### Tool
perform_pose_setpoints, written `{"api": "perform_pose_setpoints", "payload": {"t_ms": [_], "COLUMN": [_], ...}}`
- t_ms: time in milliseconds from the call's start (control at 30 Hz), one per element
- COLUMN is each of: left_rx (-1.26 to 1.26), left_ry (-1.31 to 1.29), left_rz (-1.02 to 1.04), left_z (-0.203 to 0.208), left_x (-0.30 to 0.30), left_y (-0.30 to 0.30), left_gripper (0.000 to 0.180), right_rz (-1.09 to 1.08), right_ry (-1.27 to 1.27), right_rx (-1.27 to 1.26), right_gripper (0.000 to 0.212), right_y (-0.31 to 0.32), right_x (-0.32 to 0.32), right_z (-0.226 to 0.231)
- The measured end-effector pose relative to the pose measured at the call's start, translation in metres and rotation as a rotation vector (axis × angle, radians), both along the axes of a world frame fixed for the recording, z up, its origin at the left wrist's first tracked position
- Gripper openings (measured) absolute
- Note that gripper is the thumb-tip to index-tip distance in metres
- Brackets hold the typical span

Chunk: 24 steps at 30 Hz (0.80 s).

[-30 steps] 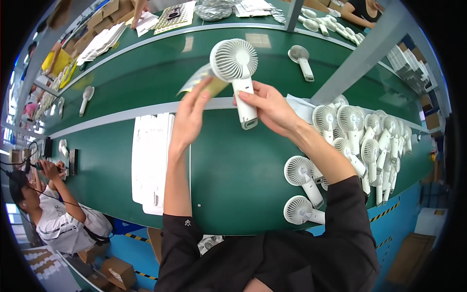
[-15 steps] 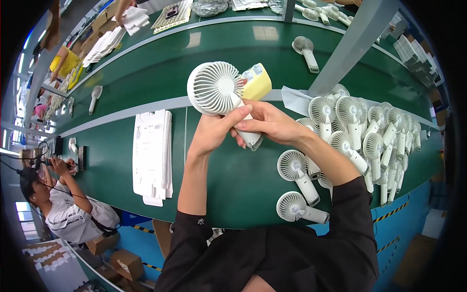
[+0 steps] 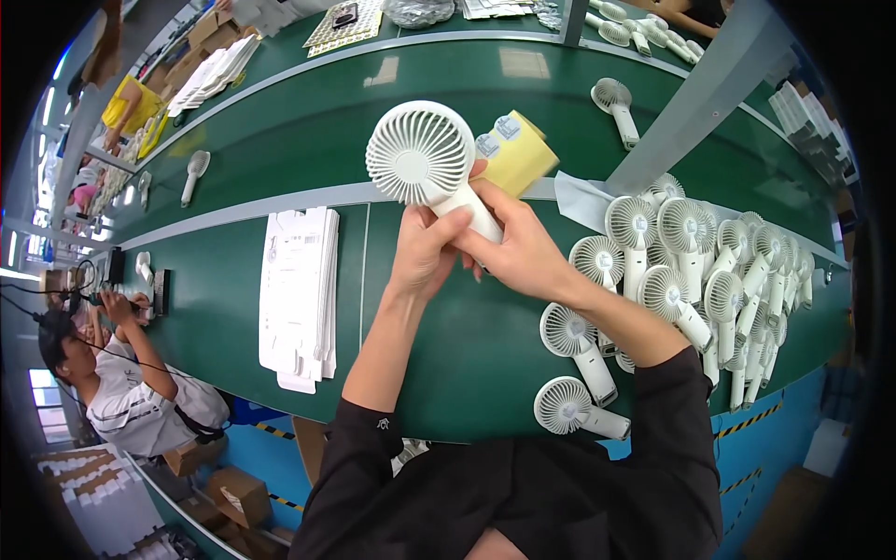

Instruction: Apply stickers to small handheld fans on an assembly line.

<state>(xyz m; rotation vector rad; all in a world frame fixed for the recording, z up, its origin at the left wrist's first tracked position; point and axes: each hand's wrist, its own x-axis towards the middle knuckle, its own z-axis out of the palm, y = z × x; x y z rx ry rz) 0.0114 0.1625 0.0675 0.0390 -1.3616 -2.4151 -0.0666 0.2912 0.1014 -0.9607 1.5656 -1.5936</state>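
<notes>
A white handheld fan [image 3: 422, 154] is held up in front of me over the green table, its round grille toward the far left. My left hand [image 3: 427, 247] is closed around its handle from the left, thumb along the front. From the right, my right hand [image 3: 513, 238] is closed on the same handle, so the lower end is mostly hidden. A curled yellow sticker sheet [image 3: 518, 166] with pale round labels sticks up just beyond my right fingers; its lower edge is hidden, and I cannot tell exactly how it is held.
Many similar fans [image 3: 686, 224] crowd the table's right side. On the left lies a stack of flat white cartons [image 3: 297, 294]. A grey post [image 3: 695, 93] rises at the right, near a lone fan [image 3: 613, 107]. Another person [image 3: 140, 383] works at far left.
The fan has turned in my hands: its grille faces more to the left and its handle end has gone behind my fingers. The sticker sheet has shifted to the right.
</notes>
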Motion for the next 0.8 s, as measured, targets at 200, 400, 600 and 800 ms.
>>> {"api": "perform_pose_setpoints", "payload": {"t_ms": [200,400,600,800], "left_rx": [0.040,0.044,0.157,0.188], "left_ry": [-0.031,-0.030,0.056,0.096], "left_rz": [0.102,0.053,0.043,0.107], "left_z": [0.011,0.004,-0.017,-0.002], "left_x": [0.006,0.007,0.011,0.012], "left_y": [0.005,-0.003,-0.009,0.000], "left_gripper": [0.055,0.056,0.053,0.054], "right_rz": [-0.073,-0.148,-0.193,-0.265], "right_ry": [0.256,0.285,0.359,0.359], "right_rx": [-0.109,-0.146,-0.157,-0.182], "right_gripper": [0.044,0.040,0.033,0.034], "right_y": [-0.007,-0.010,-0.005,-0.011], "right_x": [0.015,0.023,0.028,0.044], "right_z": [-0.011,-0.012,-0.011,-0.020]}}
